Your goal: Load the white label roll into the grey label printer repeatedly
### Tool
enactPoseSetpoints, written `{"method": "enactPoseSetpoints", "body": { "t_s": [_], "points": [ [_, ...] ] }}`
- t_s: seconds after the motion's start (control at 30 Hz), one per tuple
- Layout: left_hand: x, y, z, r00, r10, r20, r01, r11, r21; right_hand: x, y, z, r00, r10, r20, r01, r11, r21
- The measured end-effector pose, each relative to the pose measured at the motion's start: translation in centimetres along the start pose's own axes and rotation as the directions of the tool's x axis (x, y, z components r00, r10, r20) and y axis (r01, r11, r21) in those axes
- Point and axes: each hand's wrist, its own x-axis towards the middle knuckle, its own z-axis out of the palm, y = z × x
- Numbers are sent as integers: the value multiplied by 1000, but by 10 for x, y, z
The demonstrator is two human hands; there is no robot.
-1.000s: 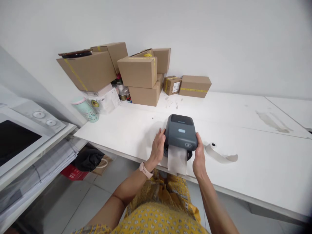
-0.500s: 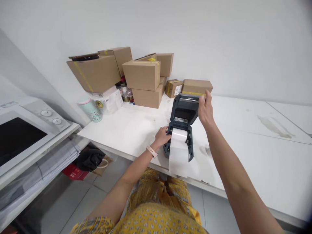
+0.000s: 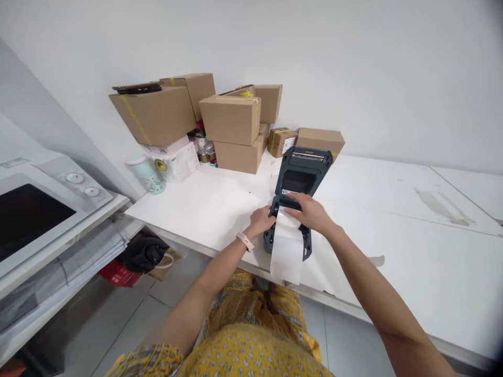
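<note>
A dark label printer (image 3: 268,242) stands on the white table with its lid (image 3: 306,163) raised. Inside it sits a white label roll (image 3: 283,215), and a loose strip of label paper (image 3: 286,256) hangs from it over the printer's front. My left hand (image 3: 262,220) is closed on the printer's left side, its fingertips at the roll's left end. My right hand (image 3: 310,213) lies over the right part of the roll, fingers stretched out and apart, touching or just above it. It covers the roll's right end.
Cardboard boxes (image 3: 230,120) are stacked at the back, with a smaller box (image 3: 281,141) and a flat box (image 3: 320,137) beside them. A mint tumbler (image 3: 146,175) stands at the left. A microwave (image 3: 51,193) occupies the shelf on my left. The table's front edge (image 3: 330,297) runs close to me.
My right hand has let go of the raised lid and moved down and left to the label roll. The lid stays up by itself. My left hand has kept its place.
</note>
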Motion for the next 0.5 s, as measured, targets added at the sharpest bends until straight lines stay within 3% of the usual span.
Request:
{"method": "enactPoseSetpoints", "body": {
  "t_s": [0.03, 0.1, 0.27, 0.33, 0.4, 0.5],
  "points": [
    [0, 0, 0, 1000, 12, 3, -12, 1000, 23, 2, 2, 9, 989, 23, 145, -18, 999, -33],
    [1, 1, 0, 999, 28, 15, -29, 998, 50, 12, 8, 22, 951, 69, 303, -50, 996, -72],
    [-2, 1, 1, 1000, 11, -8, -10, 1000, 18, 33, 7, 24, 905, 84, 417, -59, 996, -72],
    [-3, 0, 2, 1000, 12, -18, -12, 1000, 4, 29, 4, 9, 894, 39, 446, -42, 999, -2],
    [-4, -2, 2, 1000, 21, -20, -21, 1000, -6, 17, 4, -15, 900, -52, 433, -26, 984, 173],
    [-3, -3, 3, 999, 32, -22, -33, 999, -28, -13, 12, -60, 955, -99, 279, -36, 896, 442]
  ]
}}
